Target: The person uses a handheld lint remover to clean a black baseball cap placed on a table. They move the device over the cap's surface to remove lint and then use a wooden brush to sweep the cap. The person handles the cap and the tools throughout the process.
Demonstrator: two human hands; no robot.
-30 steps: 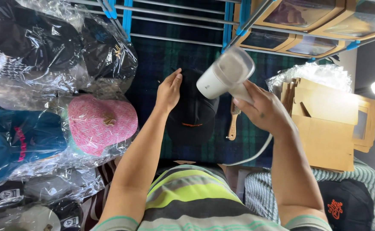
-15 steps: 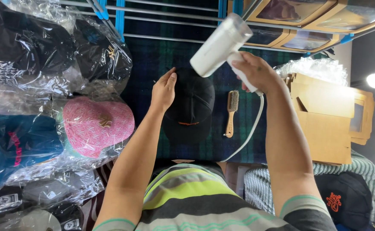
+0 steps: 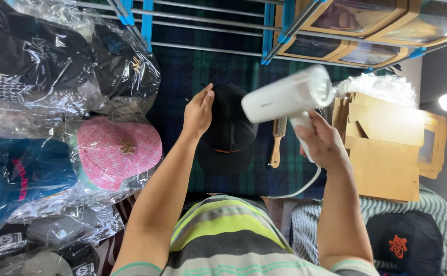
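Pink patterned cap in clear plastic wrap [image 3: 118,151] lies at nine o'clock, among other bagged caps. The left hand [image 3: 199,111] rests with loose, half-spread fingers on the rim of a black baseball cap [image 3: 228,130] that lies on the dark plaid cloth [image 3: 182,76] at centre. A wooden brush [image 3: 276,143] lies just beside the cap, at three o'clock of it. The right hand [image 3: 321,143] is wrapped round the handle of a white handheld garment steamer [image 3: 284,96], tilted above the cap. Flat cardboard boxes [image 3: 387,148] sit at three o'clock.

Bagged caps [image 3: 70,102] left, cardboard boxes [image 3: 387,148] right
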